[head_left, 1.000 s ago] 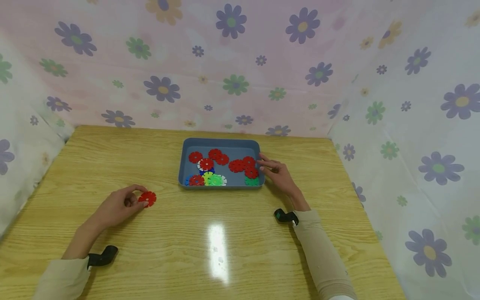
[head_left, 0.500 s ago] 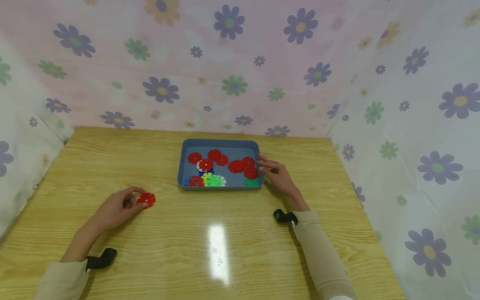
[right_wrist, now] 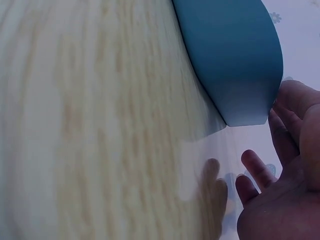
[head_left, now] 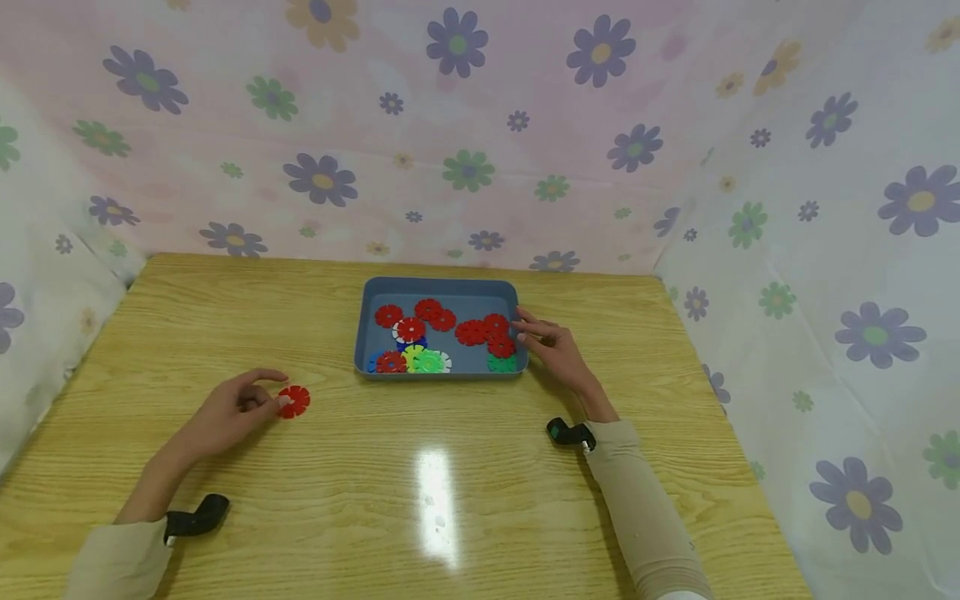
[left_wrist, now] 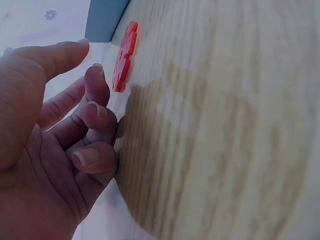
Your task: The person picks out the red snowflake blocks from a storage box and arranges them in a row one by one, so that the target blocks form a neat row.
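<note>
A red notched plastic disc (head_left: pixel 296 402) lies flat on the table, left of the blue-grey tray (head_left: pixel 442 377). Beside it is my left hand (head_left: pixel 232 414), thumb and forefinger spread apart. The left wrist view shows a gap between these fingers and the red disc (left_wrist: pixel 125 57); the other fingers curl loosely near the tabletop. At the tray's right side, my right hand (head_left: pixel 561 356) touches the rim with extended fingertips. In the right wrist view, fingers (right_wrist: pixel 284 137) meet the edge of the tray (right_wrist: pixel 235 65). Several red discs (head_left: pixel 472 332) lie inside the tray.
Near the tray's front wall are a light green disc (head_left: pixel 430 361), a dark green disc (head_left: pixel 502 364) and yellow, white and blue ones. The wooden table (head_left: pixel 337 500) reaches back to a flowered cloth (head_left: pixel 405 100), which also hangs at both sides.
My left hand has loosened its pinch on the red disc and drawn back slightly left, leaving the disc on the table. My right hand stays at the tray.
</note>
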A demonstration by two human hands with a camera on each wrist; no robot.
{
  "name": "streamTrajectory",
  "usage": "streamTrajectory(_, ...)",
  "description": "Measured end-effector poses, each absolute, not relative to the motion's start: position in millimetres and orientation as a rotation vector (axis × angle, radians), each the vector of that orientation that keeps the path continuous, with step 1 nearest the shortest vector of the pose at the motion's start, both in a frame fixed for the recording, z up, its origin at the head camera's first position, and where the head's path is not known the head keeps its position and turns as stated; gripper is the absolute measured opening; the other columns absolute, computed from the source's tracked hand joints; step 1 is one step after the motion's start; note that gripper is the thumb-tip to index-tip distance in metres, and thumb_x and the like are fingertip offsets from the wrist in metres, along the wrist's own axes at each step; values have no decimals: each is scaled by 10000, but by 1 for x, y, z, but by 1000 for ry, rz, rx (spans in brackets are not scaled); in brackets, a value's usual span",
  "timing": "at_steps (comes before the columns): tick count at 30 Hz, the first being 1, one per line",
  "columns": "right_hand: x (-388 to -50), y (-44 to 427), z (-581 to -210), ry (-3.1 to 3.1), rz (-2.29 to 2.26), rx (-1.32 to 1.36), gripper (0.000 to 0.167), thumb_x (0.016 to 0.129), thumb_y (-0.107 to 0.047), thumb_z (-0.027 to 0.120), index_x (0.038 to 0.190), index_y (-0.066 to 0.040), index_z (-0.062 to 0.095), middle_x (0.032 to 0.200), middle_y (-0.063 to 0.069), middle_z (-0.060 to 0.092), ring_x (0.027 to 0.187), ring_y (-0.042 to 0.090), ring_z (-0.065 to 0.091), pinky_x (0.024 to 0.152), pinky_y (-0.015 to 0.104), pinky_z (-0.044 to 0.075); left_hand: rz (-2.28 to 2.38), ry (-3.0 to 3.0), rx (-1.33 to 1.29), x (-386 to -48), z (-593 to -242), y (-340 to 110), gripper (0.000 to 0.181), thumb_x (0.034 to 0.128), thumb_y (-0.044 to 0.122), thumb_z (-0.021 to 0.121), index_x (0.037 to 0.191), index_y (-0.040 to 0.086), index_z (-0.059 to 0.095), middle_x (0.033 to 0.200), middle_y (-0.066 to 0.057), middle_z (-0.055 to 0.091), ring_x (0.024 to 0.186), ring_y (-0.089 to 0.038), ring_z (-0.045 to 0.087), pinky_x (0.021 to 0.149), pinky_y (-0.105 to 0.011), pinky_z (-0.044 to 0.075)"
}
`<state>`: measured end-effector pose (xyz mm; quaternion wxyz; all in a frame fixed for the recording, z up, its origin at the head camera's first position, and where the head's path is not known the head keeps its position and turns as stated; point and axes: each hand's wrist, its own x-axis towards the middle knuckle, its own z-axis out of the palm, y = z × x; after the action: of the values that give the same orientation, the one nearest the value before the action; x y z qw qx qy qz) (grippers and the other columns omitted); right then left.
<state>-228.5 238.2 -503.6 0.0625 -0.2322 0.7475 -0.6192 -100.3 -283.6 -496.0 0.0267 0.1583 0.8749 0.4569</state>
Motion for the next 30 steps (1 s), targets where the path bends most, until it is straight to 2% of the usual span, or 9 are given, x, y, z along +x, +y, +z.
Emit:
streamTrajectory(8,-229,239,-505,2244,-1881,-700,349,1022,31,549,1342,171,551,1598,234,359,1484,371,341,1003,179,485,1458,2719,437,-110,-494,-283,330,989,45,644,1304,-32,582,824,-68,702,631,-81,579,580,-228,448)
streamTrajectory(14,-229,238,-505,2228,-1894,-695,351,1021,41,544,1346,174,544,1600,250,342,1486,375,336,1010,181,481,1569,2715,396,-120,-485,-267,348,1011,71,621,1341,-27,566,885,-142,706,677,-149,626,576,-224,465)
streamTrajectory(19,-229,239,-504,2246,-1878,-690,351,1026,13,554,1346,158,557,1603,230,355,1472,390,356,1000,174,484,1745,2699,452,-132,-474,-237,340,1004,30,614,1337,-29,571,865,-81,688,665,-182,625,532,-246,447)
streamTrajectory(24,-229,239,-504,2247,-1880,-691,346,1026,17,551,1343,157,561,1604,220,359,1478,389,347,1004,176,482,1975,2647,497,-146,-461,-197,318,994,6,616,1311,0,598,905,-14,638,653,-129,610,505,-227,433)
streamTrajectory(27,-229,239,-504,2232,-1894,-691,344,1023,27,551,1341,159,562,1605,221,357,1484,379,341,1006,182,485,2079,2560,522,-154,-454,-173,305,998,-2,603,1303,-13,595,947,-28,615,657,-124,601,520,-208,433)
streamTrajectory(30,-230,239,-505,2228,-1894,-701,344,1021,34,548,1342,159,561,1605,221,356,1482,378,344,1005,185,487,2116,2473,572,-162,-451,-150,296,1001,-10,592,1297,-25,592,998,-108,615,685,-150,601,558,-204,451)
